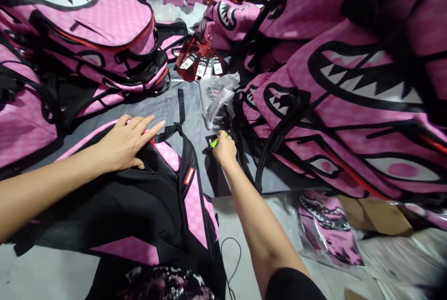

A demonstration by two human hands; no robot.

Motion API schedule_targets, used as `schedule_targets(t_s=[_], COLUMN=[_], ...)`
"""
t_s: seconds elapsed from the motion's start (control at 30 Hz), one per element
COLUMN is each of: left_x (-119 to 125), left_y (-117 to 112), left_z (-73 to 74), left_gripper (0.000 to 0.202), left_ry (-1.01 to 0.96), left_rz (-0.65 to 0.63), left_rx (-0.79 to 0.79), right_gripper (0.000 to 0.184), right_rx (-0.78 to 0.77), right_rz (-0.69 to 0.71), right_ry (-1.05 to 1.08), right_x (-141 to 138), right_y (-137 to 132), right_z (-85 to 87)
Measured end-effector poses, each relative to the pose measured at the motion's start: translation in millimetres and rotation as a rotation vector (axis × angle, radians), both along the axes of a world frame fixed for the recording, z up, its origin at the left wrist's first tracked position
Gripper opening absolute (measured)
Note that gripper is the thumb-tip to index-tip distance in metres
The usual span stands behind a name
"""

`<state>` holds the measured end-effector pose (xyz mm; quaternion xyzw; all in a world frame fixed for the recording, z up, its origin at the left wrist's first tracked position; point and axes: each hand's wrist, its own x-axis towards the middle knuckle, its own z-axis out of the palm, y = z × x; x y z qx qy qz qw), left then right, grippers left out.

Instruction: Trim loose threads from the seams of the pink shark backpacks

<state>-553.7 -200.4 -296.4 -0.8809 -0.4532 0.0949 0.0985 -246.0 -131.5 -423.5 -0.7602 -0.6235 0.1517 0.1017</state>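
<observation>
Here left hand (127,144) flat, fingers released, on backpack (139,207); right hand (225,150) grasping green tool (217,140); red label (189,175) unreadable.

Left hand (127,144): bare, uncovered to the fingertips.
Right hand (224,149): bare, uncovered.
Left forearm (52,183): bare along all of its visible length.
Right forearm (251,218): bare from wrist to elbow.
Right sleeve (295,287): black, short, plain; hem sits above the elbow.

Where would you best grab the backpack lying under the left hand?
Probably the black strap at the backpack top, from the far side: it lies straight and free on the grey surface, just past the left hand. The right hand holds a green tool.
</observation>
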Motion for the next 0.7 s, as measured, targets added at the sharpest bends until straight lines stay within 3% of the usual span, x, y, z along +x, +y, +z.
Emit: schedule_targets(t_s=[0.2, 0.37, 0.53, 0.7], left_x=[2, 4, 5, 4], left_y=[-2, -4, -8, -5], left_z=[-2.4, -0.9, -5.6, -10.3], left_gripper=[0.116, 0.113, 0.115, 0.114], left_ry=[-0.009, -0.046, -0.111, -0.138], left_rz=[-0.008, 0.004, 0.028, 0.006], left_rx=[0.029, 0.032, 0.049, 0.053], right_gripper=[0.037, 0.039, 0.032, 0.035], right_rx=[-0.034, 0.143, 0.235, 0.251], right_rz=[0.010, -0.024, 0.116, 0.298], right_ry=[0.022, 0.017, 0.006, -0.013], right_x=[19, 21, 7, -23], right_y=[8, 57, 114, 136], right_z=[-3.9, -2.2, -12.2, -29.2])
